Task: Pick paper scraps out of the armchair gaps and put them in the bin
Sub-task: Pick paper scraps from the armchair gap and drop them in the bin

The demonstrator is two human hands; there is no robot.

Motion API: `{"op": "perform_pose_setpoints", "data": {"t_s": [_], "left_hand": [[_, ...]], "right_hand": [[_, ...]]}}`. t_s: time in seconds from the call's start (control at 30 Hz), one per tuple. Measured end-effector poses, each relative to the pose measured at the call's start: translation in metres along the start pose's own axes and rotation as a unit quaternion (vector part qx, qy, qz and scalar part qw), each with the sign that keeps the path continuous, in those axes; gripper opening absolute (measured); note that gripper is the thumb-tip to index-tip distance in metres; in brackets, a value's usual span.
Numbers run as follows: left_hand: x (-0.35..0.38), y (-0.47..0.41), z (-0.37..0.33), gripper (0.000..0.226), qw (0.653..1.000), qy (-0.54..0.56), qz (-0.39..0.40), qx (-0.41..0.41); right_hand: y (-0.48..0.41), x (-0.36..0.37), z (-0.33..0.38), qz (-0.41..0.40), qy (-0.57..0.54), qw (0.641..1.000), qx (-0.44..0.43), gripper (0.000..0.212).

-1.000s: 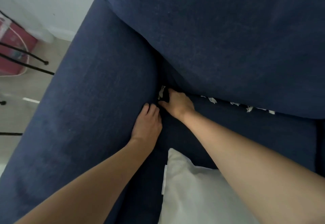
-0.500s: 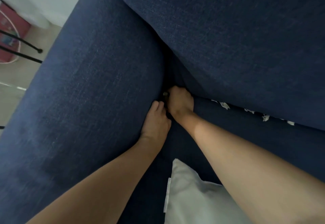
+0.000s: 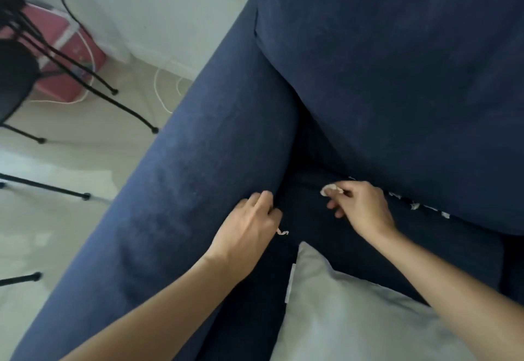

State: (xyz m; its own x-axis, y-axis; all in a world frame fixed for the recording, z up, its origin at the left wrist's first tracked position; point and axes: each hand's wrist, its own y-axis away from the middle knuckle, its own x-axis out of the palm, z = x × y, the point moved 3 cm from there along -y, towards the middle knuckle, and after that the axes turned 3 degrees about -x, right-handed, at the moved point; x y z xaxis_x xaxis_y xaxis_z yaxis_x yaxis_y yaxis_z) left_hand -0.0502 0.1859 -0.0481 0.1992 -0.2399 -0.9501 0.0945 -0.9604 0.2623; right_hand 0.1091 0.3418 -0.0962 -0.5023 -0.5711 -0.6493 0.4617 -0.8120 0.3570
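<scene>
The dark blue armchair (image 3: 204, 179) fills the view, its left armrest running diagonally and its back cushion (image 3: 397, 77) at the top right. My right hand (image 3: 360, 209) hovers over the seat with its fingertips pinched on a white paper scrap (image 3: 329, 190). My left hand (image 3: 249, 227) rests at the gap between armrest and seat, fingers curled, and a small paper scrap (image 3: 282, 232) pokes out from under it. Several more white scraps (image 3: 416, 206) sit in the gap under the back cushion, right of my right hand. No bin is in view.
A white pillow (image 3: 354, 312) lies on the seat near me. Left of the armchair, on the pale floor, are black metal stand legs (image 3: 93, 96), a pink box (image 3: 65, 57) by the wall and a white cable (image 3: 164, 88).
My right hand has pulled out of the corner gap and lifted back over the seat with a scrap pinched in it. My left hand slid slightly toward me along the gap. The view shifted left.
</scene>
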Motion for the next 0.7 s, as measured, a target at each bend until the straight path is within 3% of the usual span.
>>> {"op": "perform_pose_setpoints", "data": {"t_s": [0.2,0.33,0.4,0.53,0.7], "left_hand": [[-0.032,0.102,0.060,0.028,0.978,0.140,-0.124,-0.097],[-0.042,0.181,0.114,0.007,0.952,0.177,-0.190,-0.164],[-0.041,0.227,0.140,0.016,0.939,0.193,-0.212,-0.191],[-0.017,0.321,0.189,0.028,0.922,0.193,-0.201,-0.268],[0.041,0.413,0.230,0.019,0.883,0.208,-0.181,-0.381]], "right_hand": [[0.044,0.003,0.105,-0.005,-0.003,0.996,-0.089,0.017],[0.091,0.043,0.188,0.038,-0.033,0.986,-0.160,0.018],[0.116,0.073,0.222,0.061,-0.034,0.981,-0.183,0.015],[0.164,0.139,0.279,0.104,-0.012,0.967,-0.232,0.011],[0.221,0.228,0.319,0.181,0.052,0.944,-0.271,0.012]]}}
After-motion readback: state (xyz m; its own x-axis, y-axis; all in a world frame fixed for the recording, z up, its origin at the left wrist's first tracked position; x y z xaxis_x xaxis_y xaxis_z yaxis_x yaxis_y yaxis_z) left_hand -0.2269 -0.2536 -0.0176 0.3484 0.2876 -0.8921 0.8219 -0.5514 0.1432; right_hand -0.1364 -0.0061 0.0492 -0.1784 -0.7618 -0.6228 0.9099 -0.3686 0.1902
